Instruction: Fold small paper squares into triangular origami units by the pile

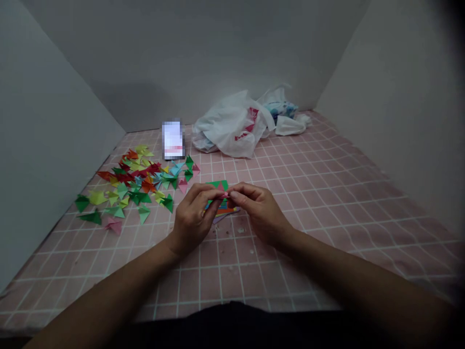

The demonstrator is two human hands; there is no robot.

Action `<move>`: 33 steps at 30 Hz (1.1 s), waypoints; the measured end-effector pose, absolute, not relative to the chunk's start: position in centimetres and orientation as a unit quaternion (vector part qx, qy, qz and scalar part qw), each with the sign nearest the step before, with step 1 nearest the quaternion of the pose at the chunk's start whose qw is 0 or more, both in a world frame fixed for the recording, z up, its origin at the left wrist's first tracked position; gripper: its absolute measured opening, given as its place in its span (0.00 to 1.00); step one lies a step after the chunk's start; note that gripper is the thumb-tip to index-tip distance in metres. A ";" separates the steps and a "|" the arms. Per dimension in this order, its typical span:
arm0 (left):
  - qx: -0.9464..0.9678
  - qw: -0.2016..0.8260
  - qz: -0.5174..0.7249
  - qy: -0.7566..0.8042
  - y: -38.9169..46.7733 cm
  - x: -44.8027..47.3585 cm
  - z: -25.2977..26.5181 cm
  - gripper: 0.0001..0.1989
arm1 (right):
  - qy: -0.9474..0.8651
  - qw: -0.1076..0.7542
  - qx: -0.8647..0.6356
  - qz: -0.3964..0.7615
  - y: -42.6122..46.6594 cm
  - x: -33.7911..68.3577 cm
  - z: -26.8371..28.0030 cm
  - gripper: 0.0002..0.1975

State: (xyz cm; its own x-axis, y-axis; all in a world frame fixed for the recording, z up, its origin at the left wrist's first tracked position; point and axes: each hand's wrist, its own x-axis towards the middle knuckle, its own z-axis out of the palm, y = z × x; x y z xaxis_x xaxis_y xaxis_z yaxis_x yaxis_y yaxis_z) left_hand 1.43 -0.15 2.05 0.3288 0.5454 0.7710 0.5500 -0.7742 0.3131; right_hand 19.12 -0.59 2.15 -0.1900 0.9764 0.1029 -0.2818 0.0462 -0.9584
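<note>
Between both hands is a small piece of folded pink paper (224, 195), pinched at its two sides. My left hand (196, 213) closes on its left part with thumb and fingers. From the other side my right hand (259, 211) grips it, the thumb laid along the near edge. Under and behind the hands lies a small stack of coloured paper (232, 211), green, orange and purple at its edges, largely covered by my fingers. To the left spreads a loose heap of folded paper figures (140, 196) in green, yellow, red, orange, blue and pink.
A phone with a lit, blurred screen (173, 139) stands behind the heap. White plastic bags (232, 123) with red print lie crumpled against the back wall. A pink checked cloth (327, 194) covers the table, and pale walls (54, 111) enclose it on three sides.
</note>
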 end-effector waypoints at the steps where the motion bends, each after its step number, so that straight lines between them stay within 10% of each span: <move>1: -0.819 0.014 -0.468 -0.330 -0.1 1.4 2.1 0.09 | -0.463 0.525 -0.345 0.625 -0.6 19.1 2.1 0.06; 33: -0.814 0.014 -0.470 -0.341 0.1 1.3 2.0 0.05 | -0.344 0.481 -0.297 0.750 -0.2 18.8 2.2 0.09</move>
